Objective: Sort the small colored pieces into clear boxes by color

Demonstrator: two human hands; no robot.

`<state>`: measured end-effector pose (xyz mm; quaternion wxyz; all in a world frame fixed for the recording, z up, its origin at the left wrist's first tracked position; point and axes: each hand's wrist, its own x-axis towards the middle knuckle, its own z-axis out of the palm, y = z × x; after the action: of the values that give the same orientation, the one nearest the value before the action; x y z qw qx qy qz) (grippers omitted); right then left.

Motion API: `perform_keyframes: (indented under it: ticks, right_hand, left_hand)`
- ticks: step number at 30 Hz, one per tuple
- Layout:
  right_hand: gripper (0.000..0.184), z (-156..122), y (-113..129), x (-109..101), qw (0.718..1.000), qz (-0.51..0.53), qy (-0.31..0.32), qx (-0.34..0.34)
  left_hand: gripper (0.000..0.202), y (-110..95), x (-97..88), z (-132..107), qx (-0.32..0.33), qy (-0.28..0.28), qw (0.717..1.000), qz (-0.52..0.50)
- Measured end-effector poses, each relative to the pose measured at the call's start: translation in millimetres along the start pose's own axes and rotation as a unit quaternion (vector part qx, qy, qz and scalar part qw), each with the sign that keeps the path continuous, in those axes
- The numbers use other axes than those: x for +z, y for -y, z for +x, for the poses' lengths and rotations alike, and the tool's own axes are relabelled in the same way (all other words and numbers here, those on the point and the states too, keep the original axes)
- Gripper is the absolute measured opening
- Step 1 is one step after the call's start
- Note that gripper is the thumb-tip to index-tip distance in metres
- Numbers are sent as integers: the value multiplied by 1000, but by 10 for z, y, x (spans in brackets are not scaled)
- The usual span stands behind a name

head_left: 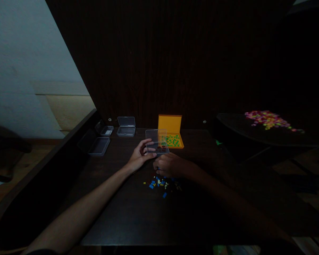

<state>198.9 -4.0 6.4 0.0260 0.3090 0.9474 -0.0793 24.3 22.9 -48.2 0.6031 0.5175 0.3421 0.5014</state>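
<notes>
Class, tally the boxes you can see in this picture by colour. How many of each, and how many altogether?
Clear boxes: 4, one of them gripped by the left hand
Orange-yellow box: 1, with small green pieces in it
Total: 5

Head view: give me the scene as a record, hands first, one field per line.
left hand: holding the open clear box at its left side
right hand: fingers curled by that box's front; grip unclear
loose pieces: blue, yellow and pale, scattered on the dark table nearer the wearer
orange box: open, holding green pieces
other clear boxes: three, farther left
bright pile: pink and yellow, far right
</notes>
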Motion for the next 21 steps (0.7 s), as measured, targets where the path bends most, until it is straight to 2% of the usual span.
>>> perform_keyframes:
  ticks: [12,21]
  right_hand:
    - [18,51,-80,173,997,-6,-52,-54]
    - [19,17,33,71,998,0,-42,-56]
  left_hand:
    - [62,-3,0,7,-2,-6,1000,-17]
    - [61,-7,12,3,-6,-15,1000,-12]
